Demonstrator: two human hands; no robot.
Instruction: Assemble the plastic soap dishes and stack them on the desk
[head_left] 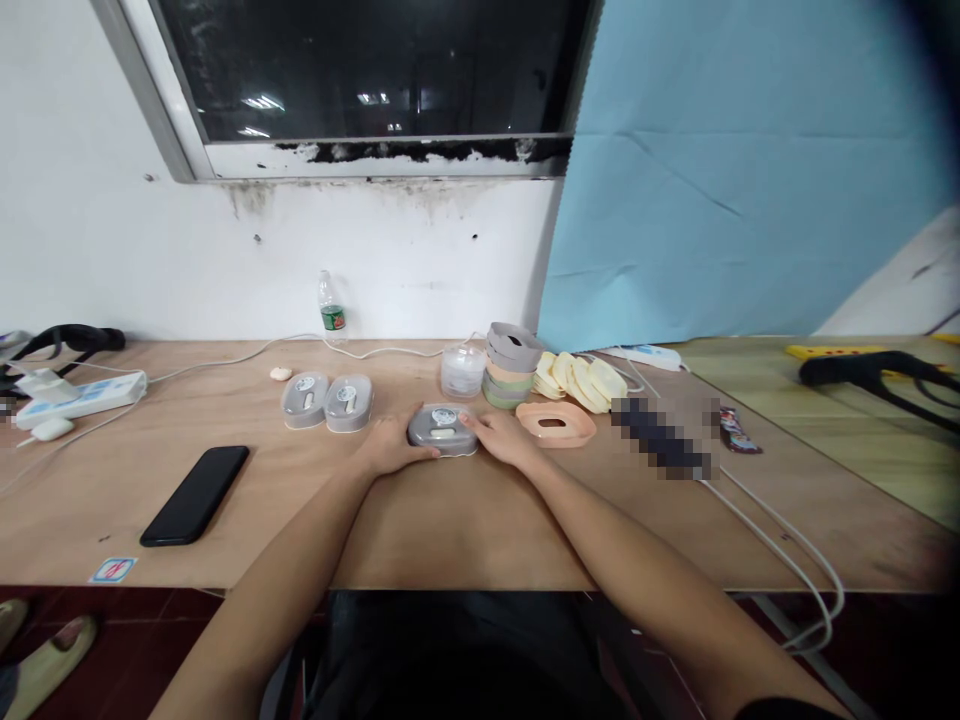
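Observation:
A grey oval plastic box with a clear lid and a round label on top rests on the table in front of me. My left hand is closed round its left side, thumb along the near edge. From the right, my right hand grips the other side, its fingers against the lid. Two similar grey boxes, one beside the other, stand to the left. Right of my hands lies a peach oval frame with a slot. Behind it is a stack of grey, peach and green frames.
Clear lids and cream oval pieces sit near the stack. A black phone lies at left, by a power strip. A bottle stands by the wall. White cables and a wrapped snack are at right.

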